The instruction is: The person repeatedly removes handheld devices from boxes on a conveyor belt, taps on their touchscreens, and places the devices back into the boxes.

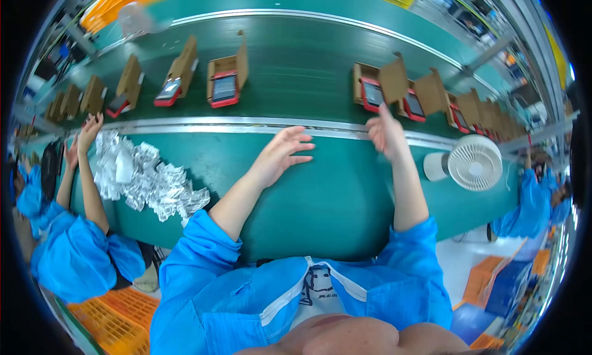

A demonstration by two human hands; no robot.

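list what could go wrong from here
The right hand is close to a red-edged, dark-screened device in an open brown cardboard box and might nudge it. The blue left sleeve could drag the loose pile of small whitish packets. The right forearm might bump the round white fan.

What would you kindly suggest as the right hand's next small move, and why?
I would probably ease the right hand slightly forward to the red-edged device in the open box just ahead of it: the hand looks empty, its fingers point that way, and the device lies screen up.
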